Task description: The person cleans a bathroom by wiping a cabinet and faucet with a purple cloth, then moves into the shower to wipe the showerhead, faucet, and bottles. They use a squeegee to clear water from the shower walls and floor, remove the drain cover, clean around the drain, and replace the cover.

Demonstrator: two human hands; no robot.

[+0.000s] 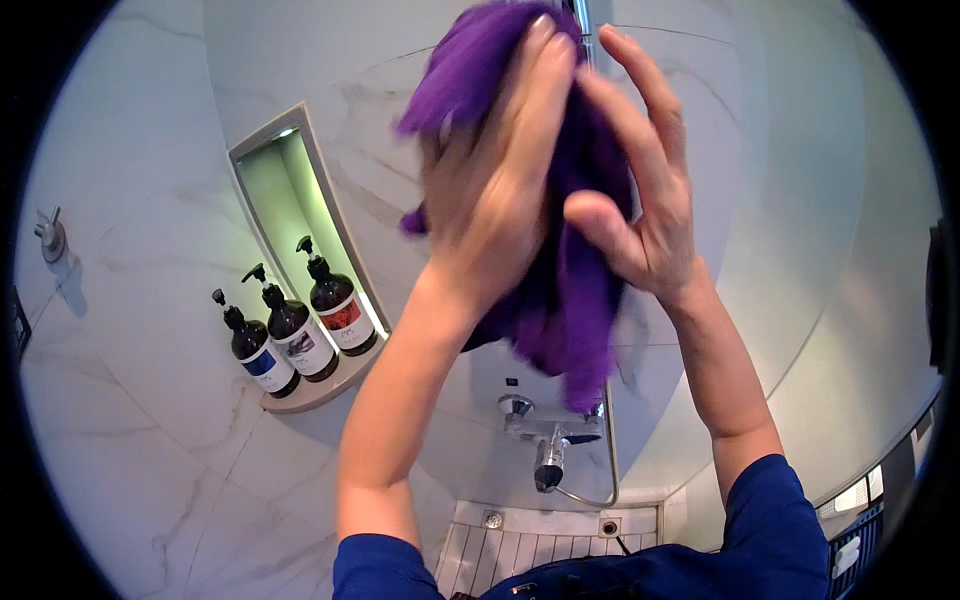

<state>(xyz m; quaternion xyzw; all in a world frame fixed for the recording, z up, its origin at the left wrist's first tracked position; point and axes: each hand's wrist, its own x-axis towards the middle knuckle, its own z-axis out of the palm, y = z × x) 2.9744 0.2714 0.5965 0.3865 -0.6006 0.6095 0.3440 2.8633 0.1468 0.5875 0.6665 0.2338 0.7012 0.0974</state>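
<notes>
A crumpled purple cloth (pixel 592 300) hangs between my raised hands, blurred by motion, in front of the shower's marble-look wall. My left hand (pixel 495 172) lies over the near side of the cloth, its fingers stretched upward; whether it grips the fabric cannot be told. On the cloth's right side is my right hand (pixel 645 180), fingers spread and thumb bent towards the cloth, with no fabric seen closed in it. Behind the cloth's upper end a chrome shower pipe (pixel 583 22) shows in part.
Three dark pump bottles (pixel 300 337) stand on a corner ledge (pixel 300 403) beside a lit wall niche (pixel 281 187). Below the cloth are a chrome shower mixer (pixel 551 450) and its hose (pixel 611 450). A metal wall hook (pixel 52 236) is at far left, a slatted floor (pixel 517 551) underneath.
</notes>
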